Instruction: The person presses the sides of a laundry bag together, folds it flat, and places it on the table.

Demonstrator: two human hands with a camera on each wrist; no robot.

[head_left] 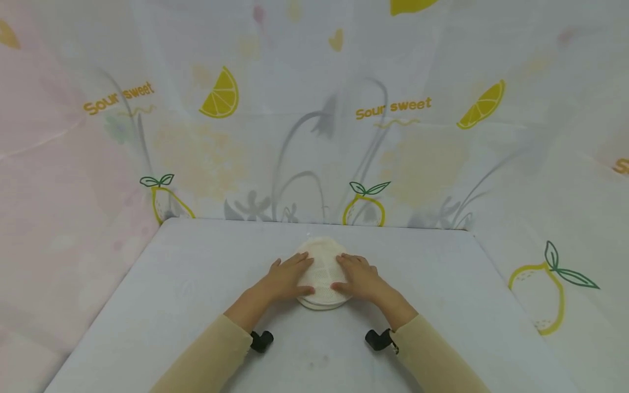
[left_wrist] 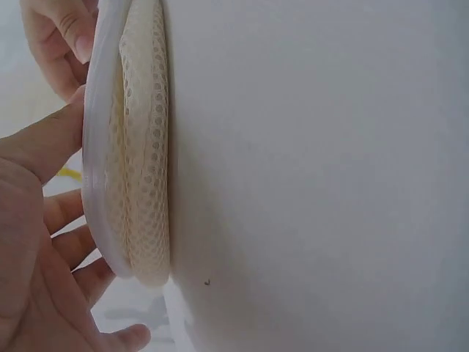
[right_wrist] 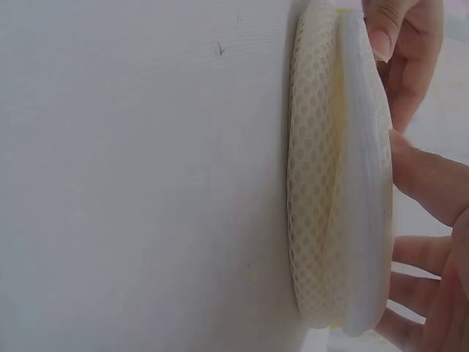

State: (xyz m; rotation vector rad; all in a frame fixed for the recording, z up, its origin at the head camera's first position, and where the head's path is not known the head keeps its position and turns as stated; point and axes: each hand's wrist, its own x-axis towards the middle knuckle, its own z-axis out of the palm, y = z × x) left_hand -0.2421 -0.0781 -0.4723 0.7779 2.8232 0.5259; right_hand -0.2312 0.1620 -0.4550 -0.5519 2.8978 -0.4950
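Note:
A round, cream mesh laundry bag [head_left: 324, 275] lies flattened on the white table, and the head view shows it between both hands. My left hand [head_left: 289, 279] rests on its left side, thumb and fingers spread over the top. Mirroring it, my right hand [head_left: 361, 277] touches the right side with extended fingers. From the left wrist view, the bag [left_wrist: 146, 161] appears edge-on, with two puffy mesh layers and a smooth white band along the upper rim. The right wrist view shows the same honeycomb mesh of the bag [right_wrist: 314, 169] against the tabletop.
The white table [head_left: 196, 273] ends at a back edge just beyond the bag. Behind it hangs a cloth backdrop [head_left: 304, 71] printed with lemons and lettering. Each wrist wears a small black camera mount, the left mount [head_left: 262, 341] and the right mount [head_left: 378, 340].

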